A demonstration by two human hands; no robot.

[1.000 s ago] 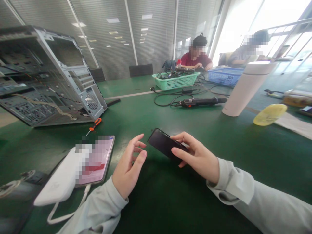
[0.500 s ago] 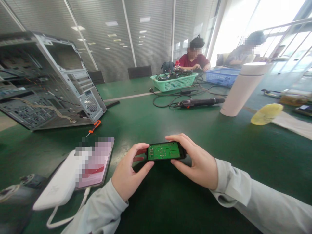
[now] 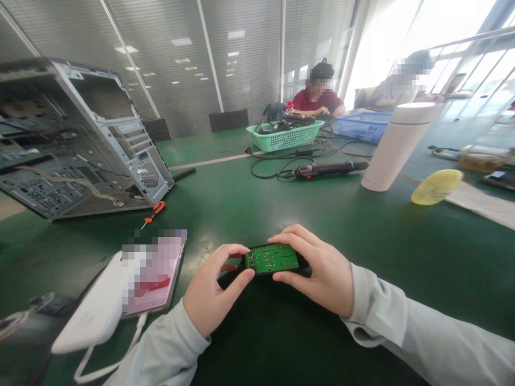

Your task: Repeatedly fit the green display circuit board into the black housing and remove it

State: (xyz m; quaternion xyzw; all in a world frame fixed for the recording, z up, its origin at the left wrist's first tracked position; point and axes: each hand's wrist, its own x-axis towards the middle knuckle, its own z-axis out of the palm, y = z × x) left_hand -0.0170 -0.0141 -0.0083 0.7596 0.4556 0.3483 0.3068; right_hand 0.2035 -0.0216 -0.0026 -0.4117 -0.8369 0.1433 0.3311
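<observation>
A small black device with a green circuit board (image 3: 272, 258) facing up lies low over the green table (image 3: 249, 198), held between both hands. My left hand (image 3: 213, 289) pinches its left end with thumb and forefinger. My right hand (image 3: 317, 271) wraps round its right end, fingers curled over the top edge. Just left of my left hand lies a phone (image 3: 155, 273) resting partly on a white power bank (image 3: 94, 311) with a white cable.
An open computer case (image 3: 68, 139) lies on its side at the left, an orange-handled screwdriver (image 3: 153, 210) beside it. Farther back are a black electric screwdriver (image 3: 325, 169) with cables, a white bottle (image 3: 396, 145), a yellow disc (image 3: 436, 187), green and blue baskets, two seated people.
The device was held by my right hand alone with its black side up. It was flipped to show the green board, my left hand took its left end, and both hands lowered it slightly.
</observation>
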